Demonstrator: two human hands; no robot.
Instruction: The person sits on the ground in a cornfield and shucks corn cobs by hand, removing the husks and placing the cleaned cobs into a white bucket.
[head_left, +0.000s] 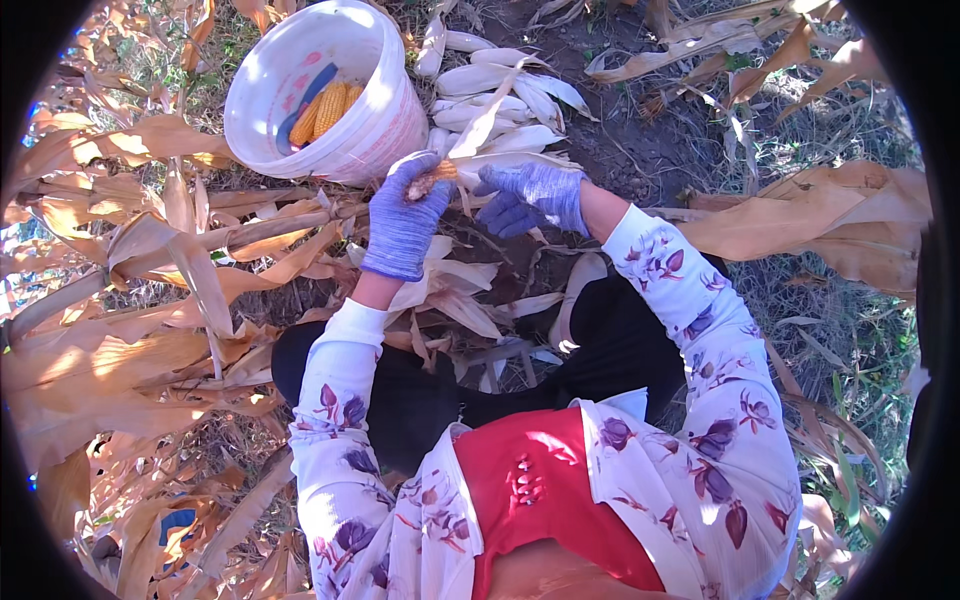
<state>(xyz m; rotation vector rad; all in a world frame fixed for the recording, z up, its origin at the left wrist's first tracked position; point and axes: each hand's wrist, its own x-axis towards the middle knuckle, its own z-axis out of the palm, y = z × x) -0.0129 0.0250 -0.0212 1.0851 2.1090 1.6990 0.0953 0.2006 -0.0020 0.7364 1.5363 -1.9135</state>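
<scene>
My left hand (409, 214), in a grey-blue knit glove, grips a yellow corn cob (444, 172) whose pale butt end shows between thumb and fingers. Just right of it, my gloved right hand (529, 196) has its fingers loosely bent and apart, with nothing visible in it. A pile of corn ears in pale husks (499, 97) lies on the ground beyond both hands. Left of that pile stands a white plastic bucket (401, 135), tilted towards me, with several husked yellow cobs (330, 109) and something blue inside.
Stripped husks (450, 289) litter the ground between my bent legs. Dry corn stalks and leaves (165, 277) cover the left side. A broad dry leaf (817, 221) stretches across the right, and bare soil (630, 135) shows beyond my right hand.
</scene>
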